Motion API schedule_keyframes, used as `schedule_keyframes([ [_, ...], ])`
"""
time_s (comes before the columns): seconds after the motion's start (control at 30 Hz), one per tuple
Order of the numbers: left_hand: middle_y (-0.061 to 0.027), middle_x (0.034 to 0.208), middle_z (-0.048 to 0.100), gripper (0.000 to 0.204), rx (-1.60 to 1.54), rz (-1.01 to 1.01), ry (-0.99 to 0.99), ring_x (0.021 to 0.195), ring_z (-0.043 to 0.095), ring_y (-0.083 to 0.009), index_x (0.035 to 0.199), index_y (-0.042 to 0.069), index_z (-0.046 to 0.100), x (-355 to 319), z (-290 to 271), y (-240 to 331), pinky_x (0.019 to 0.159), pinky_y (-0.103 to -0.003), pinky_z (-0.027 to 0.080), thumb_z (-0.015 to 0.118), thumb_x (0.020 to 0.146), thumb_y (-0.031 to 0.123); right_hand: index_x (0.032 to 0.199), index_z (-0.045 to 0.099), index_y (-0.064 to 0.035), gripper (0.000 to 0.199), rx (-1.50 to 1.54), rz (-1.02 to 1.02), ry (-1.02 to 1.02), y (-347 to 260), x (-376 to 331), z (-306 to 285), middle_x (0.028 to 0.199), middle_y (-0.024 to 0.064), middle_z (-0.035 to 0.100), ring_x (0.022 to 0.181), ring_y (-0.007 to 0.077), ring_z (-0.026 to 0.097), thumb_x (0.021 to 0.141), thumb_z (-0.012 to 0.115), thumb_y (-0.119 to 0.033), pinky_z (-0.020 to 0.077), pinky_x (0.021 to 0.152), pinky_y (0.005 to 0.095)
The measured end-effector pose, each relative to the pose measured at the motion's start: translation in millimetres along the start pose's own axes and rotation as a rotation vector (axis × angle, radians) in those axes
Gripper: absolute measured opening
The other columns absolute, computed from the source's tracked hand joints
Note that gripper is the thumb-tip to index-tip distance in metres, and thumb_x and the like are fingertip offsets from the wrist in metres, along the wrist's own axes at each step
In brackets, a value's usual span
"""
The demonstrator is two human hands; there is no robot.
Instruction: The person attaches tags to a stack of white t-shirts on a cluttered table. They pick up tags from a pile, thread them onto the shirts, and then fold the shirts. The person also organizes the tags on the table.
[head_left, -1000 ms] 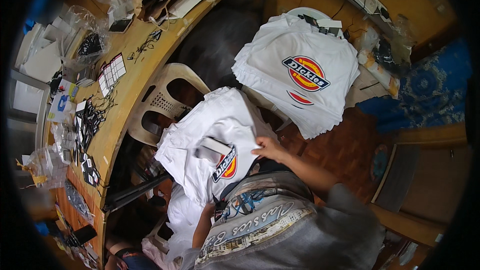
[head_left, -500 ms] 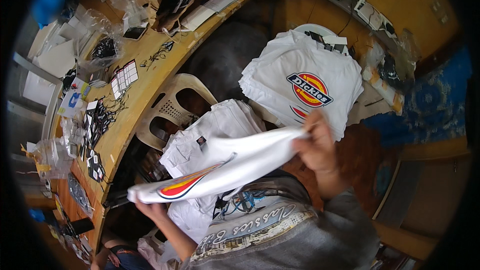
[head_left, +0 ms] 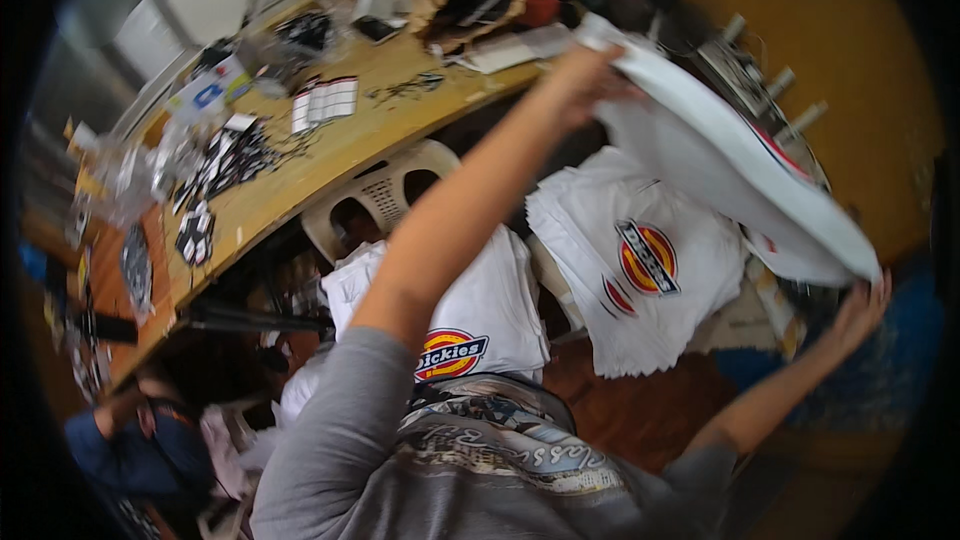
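Stretched between my two raised hands is a white T-shirt (head_left: 700,130), part of a red and blue print showing along its edge. My left hand (head_left: 590,85) is closed on its far left end. Its right end is gripped by my right hand (head_left: 862,312). Below the cloth lies a pile of white T-shirts (head_left: 590,215), the top one bearing a red and yellow oval emblem with a dark band. A second pile of white T-shirts (head_left: 505,285) rests close to my body, partly hidden behind my left arm, with a similar emblem on top.
A beige plastic chair (head_left: 375,190) stands against the wooden table (head_left: 265,210). On the table are tangled black cords (head_left: 225,165), a paper bag (head_left: 515,0), a phone (head_left: 375,30) and plastic wrapping. At lower left sits another person (head_left: 150,450) in dark blue. White routers (head_left: 745,75) line the back shelf.
Both hands have lifted the T-shirt up and away from my body, over the right pile. An emblem now shows on the near pile. The view has turned.
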State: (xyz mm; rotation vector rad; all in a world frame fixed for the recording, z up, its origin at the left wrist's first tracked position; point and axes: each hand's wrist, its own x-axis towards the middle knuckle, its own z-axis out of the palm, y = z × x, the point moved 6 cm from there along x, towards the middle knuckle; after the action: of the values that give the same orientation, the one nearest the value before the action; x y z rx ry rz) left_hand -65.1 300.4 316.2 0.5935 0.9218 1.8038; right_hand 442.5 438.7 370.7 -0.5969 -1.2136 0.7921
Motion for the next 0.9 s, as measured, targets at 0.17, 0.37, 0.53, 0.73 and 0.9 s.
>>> schedule_keyframes([
  [0.17,-0.0129,0.086,0.049,0.039,-0.031,-0.017,0.073,0.07,0.053,-0.0235,0.101,0.002,0.038,49,-12,-129,0.051,-0.035,0.049,0.058,0.068,0.005,0.116,0.035,0.0035,0.045,-0.321,0.15,0.264,55,-65,-82,0.119,0.0159,0.034,0.108,0.0249,0.035,0.084,0.043,-0.027,0.027,0.093,0.0357],
  [0.37,-0.0137,0.088,0.054,0.044,0.43,-0.488,0.341,0.086,0.051,-0.0254,0.103,0.007,0.046,-36,-180,-315,0.06,-0.036,0.045,0.06,0.062,0.012,0.079,0.049,0.0008,0.02,-0.671,0.97,0.008,272,-266,-185,0.07,0.0157,0.051,0.043,0.0242,0.046,0.072,0.047,-0.017,0.0375,0.034,0.0344],
  [0.53,-0.0188,0.082,0.055,0.036,0.907,-0.441,0.481,0.079,0.054,-0.0332,0.097,0.007,0.042,-235,-314,-321,0.068,-0.041,0.043,0.053,0.062,0.01,0.083,0.042,-0.005,0.018,-0.764,1.4,-0.107,315,-462,-158,0.061,0.0098,0.046,0.037,0.0192,0.041,0.069,0.052,-0.009,0.0328,0.029,0.0306],
  [0.73,-0.0148,0.066,0.056,0.027,1.107,-0.568,1.166,0.065,0.055,-0.0323,0.091,0.009,0.043,-477,-388,-254,0.058,-0.04,0.042,0.049,0.065,0.007,0.09,0.05,-0.0088,0.021,-0.836,1.489,-1.441,375,-552,-70,0.069,0.006,0.052,0.049,0.0178,0.051,0.071,0.057,-0.014,0.0399,0.039,0.0295],
  [0.9,-0.0169,0.065,0.055,0.029,0.991,-0.608,1.606,0.063,0.054,-0.0335,0.093,0.007,0.04,-585,-403,-236,0.06,-0.041,0.042,0.052,0.066,0.01,0.087,0.053,-0.0008,0.016,-0.233,0.702,-1.411,195,-457,296,0.082,0.005,0.057,0.076,0.011,0.051,0.08,0.05,-0.015,0.0398,0.071,0.0236],
])
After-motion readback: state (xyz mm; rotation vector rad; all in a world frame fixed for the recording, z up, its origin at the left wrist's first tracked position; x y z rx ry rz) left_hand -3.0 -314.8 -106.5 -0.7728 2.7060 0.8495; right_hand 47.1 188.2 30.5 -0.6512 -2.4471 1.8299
